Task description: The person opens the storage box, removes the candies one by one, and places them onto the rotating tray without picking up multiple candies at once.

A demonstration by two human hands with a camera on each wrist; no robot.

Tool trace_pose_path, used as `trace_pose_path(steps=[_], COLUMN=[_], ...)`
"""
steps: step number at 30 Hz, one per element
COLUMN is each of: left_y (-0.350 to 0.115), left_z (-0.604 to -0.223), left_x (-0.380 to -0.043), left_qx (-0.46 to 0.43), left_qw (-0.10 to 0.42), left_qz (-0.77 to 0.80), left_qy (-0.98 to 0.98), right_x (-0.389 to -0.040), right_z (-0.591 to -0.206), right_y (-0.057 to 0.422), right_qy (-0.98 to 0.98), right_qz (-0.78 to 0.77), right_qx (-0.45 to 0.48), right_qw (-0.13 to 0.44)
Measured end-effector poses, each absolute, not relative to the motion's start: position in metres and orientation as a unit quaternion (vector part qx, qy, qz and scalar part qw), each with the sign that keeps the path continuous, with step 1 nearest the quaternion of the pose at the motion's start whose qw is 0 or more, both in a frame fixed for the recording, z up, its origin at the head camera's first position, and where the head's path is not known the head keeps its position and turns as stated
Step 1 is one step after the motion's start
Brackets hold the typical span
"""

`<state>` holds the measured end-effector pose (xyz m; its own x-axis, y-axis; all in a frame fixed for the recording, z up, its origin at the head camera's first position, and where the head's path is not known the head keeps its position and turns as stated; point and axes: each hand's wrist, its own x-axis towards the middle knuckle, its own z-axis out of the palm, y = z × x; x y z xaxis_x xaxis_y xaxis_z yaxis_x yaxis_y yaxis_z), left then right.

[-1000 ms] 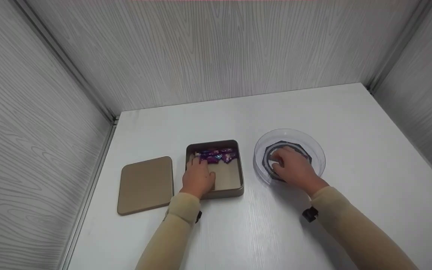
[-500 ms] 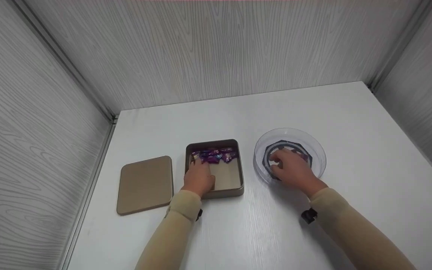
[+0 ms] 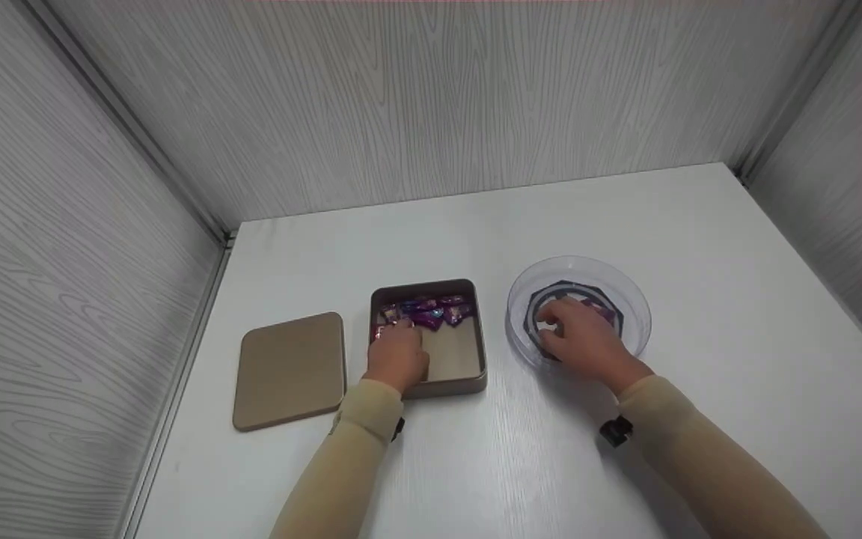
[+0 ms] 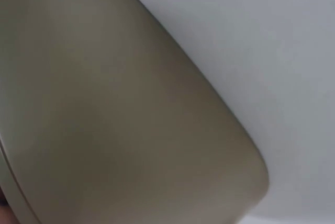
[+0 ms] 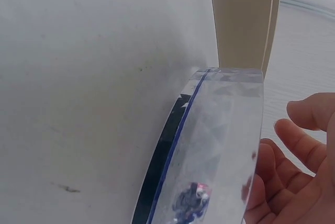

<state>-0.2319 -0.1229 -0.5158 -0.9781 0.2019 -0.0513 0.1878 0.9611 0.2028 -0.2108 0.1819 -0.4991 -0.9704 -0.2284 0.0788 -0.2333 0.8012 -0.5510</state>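
Note:
My left hand [image 3: 395,358] reaches into a square gold-coloured tin [image 3: 453,385], its fingers bent down at wrapped candies [image 3: 431,313] in shiny purple foil. The fingertips are hidden, so any grip on a candy is unclear. My right hand [image 3: 584,337] is over a clear round plastic container [image 3: 634,303] with a dark octagonal pattern at its base. In the right wrist view that hand's fingers [image 5: 303,143] are loosely bent and apart, holding nothing. Beside it, a purple candy [image 5: 191,203] shows blurred through the container's clear wall.
The tin's flat lid [image 3: 290,370] lies just left of the tin on the white table [image 3: 506,464]. It fills much of the left wrist view. Pale wood-grain panels [image 3: 431,97] stand at the back and both sides.
My left hand's fingers have gone from stretched out over the candies to bent, and some candies at the tin's left have shifted nearer. My right hand barely moved; candies beneath it now show.

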Motion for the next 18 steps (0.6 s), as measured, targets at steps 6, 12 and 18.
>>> trace_pose_path(steps=[6, 12, 18], left_y=[-0.1213, -0.1209, -0.1200], left_z=[-0.5153, -0.5170, -0.5198], left_x=[-0.2319, -0.2324, -0.2335], left_qx=[0.112, 0.120, 0.108], left_qw=[0.025, 0.020, 0.024], left_qz=[0.088, 0.098, 0.121], left_qy=[0.989, 0.988, 0.986], right_x=[-0.2106, -0.2106, -0.2101], right_z=[-0.4990, -0.4987, -0.4987], right_y=[0.1816, 0.1818, 0.1822], right_qy=[-0.947, -0.945, -0.945], right_qz=[0.297, 0.301, 0.300], right_qx=[0.122, 0.127, 0.128], right_qw=[0.001, 0.005, 0.008])
